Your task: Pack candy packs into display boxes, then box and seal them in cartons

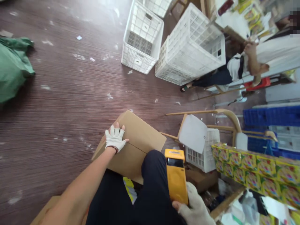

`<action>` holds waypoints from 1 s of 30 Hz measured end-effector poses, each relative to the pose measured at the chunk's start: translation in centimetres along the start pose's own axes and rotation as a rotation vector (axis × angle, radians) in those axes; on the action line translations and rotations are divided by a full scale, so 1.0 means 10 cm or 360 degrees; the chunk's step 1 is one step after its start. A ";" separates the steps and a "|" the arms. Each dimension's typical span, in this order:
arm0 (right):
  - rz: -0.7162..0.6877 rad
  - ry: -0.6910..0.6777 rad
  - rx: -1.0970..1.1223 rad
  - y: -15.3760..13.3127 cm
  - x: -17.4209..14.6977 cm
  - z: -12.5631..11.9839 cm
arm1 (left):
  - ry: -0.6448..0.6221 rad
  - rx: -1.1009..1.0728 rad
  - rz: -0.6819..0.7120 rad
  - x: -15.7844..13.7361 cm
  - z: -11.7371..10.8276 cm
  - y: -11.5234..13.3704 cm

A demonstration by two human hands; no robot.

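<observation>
My left hand, in a white fingerless glove, lies with spread fingers on a brown cardboard box. The box stands tilted on the floor against my knees, and a seam runs across its face. In my right hand, also gloved, is a yellow handheld device with a dark window near its far end. It is held beside my right knee, to the right of the box and apart from it. I cannot make out exactly what kind of device it is.
White plastic crates stand ahead, and a chair is to the right. Rows of yellow-green packs line the right side. A green sack lies at left. Another person is at a table, upper right.
</observation>
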State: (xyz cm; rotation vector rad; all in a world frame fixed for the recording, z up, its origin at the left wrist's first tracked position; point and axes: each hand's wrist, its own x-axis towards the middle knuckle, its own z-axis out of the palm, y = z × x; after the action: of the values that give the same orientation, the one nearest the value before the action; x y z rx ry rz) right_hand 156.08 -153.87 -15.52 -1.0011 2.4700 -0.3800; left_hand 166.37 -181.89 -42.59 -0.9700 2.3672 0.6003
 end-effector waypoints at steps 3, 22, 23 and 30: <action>-0.0508 -0.0197 -0.0199 -0.06 0.33 0.17 | 0.0104 -0.0102 0.0075 0.02 0.07 -0.04; -0.0956 -0.0989 -0.0230 -0.08 0.69 0.55 | -0.0554 -0.2012 0.0503 -0.82 -0.43 0.30; -0.1009 -0.0975 -0.0204 -0.09 0.69 0.56 | -0.0533 -0.1967 0.0551 -0.81 -0.43 0.28; -0.0847 -0.0995 -0.0038 -0.21 0.59 0.55 | -0.0287 -0.1810 0.0418 -0.80 -0.36 0.02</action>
State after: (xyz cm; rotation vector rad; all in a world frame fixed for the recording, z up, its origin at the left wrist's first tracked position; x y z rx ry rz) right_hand 156.30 -159.98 -21.12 -1.5131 1.6424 -0.1576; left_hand 170.12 -179.74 -34.97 -0.9232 1.8931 2.1486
